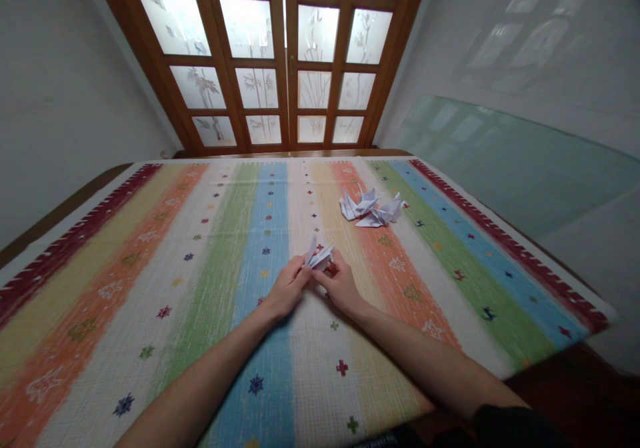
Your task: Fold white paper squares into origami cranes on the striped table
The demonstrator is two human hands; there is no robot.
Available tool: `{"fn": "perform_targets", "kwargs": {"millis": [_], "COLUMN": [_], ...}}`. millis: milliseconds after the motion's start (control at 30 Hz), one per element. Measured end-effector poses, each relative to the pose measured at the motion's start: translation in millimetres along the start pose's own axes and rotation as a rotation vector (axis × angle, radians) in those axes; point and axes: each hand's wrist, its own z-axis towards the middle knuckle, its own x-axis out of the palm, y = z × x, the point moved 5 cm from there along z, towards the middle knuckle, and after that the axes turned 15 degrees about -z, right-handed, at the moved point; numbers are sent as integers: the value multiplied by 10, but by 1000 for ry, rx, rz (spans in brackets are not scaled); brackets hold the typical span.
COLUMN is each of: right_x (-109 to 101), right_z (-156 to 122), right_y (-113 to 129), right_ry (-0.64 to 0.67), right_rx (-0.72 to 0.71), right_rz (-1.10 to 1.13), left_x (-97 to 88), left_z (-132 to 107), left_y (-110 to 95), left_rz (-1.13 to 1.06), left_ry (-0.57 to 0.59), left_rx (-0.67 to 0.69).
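Note:
A small piece of folded white paper (321, 257) is held between my two hands over the middle of the table. Narrow pointed flaps stick up from it, one of them standing nearly upright. My left hand (290, 285) pinches its left side, and my right hand (341, 281) grips the right side, with the fingertips of both close together. The paper's lower part is hidden behind my fingers. Beyond my right hand, several folded paper cranes (373, 208) lie in a loose cluster on the cloth.
A striped, patterned tablecloth (200, 288) covers the long table. At its far end stand wooden doors (290, 68) with frosted panes. Pale walls rise on both sides, and a greenish glass panel (500, 148) is along the right one.

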Motion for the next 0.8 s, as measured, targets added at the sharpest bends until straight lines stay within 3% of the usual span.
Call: {"fn": "perform_targets", "kwargs": {"millis": [100, 333, 500, 667, 800], "right_x": [-47, -20, -42, -126, -165], "right_z": [15, 7, 5, -6, -40], "right_y": [2, 18, 80, 207, 249], "right_ry": [-17, 92, 82, 34, -2], "right_rx": [-27, 6, -70, -253, -326], "right_rz": [5, 30, -120, -314, -324], "left_x": [9, -69, -98, -65, -76], "left_z": [-1, 7, -41, -79, -118], "left_y": [-34, -88, -164, -206, -221], "left_rz": [87, -25, 139, 298, 344], "left_ry": [59, -112, -220, -116, -77], "left_rx": [20, -6, 181, 357, 440]}}
